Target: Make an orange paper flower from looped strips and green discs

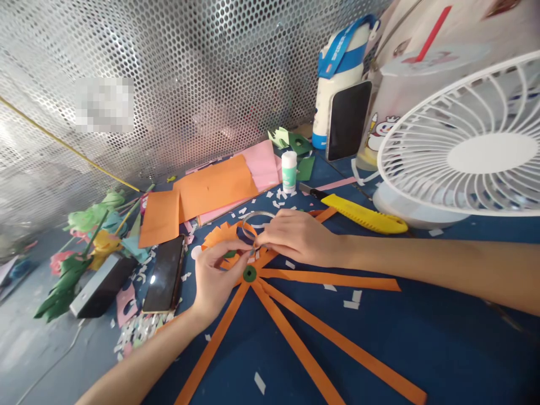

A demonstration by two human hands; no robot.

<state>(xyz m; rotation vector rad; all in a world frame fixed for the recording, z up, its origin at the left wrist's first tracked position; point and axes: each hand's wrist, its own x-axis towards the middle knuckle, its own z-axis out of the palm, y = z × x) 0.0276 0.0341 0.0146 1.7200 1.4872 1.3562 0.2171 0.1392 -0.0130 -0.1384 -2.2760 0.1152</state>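
Note:
Orange paper strips [312, 277] fan out from a small green paper disc [250, 274] on the blue tabletop. Just above the disc, my left hand [219, 273] pinches with thumb and forefinger. My right hand [291, 236] meets it there, its fingertips pressed together. Whatever is between the fingertips is too small and covered to name. A thin, pale grey ring [260, 214], perhaps a tape roll, stands by my right fingers and is partly hidden by them. Behind my left hand lies a fringed orange paper piece [219, 233].
Behind lie orange paper sheets [215, 183], a glue stick [289, 171] and a yellow utility knife [365, 214]. A phone [164, 275] and paper flowers [97, 236] are at left. A white fan [489, 152], bottle [337, 93] and another phone [349, 121] stand at right. White paper scraps [260, 383] are scattered about.

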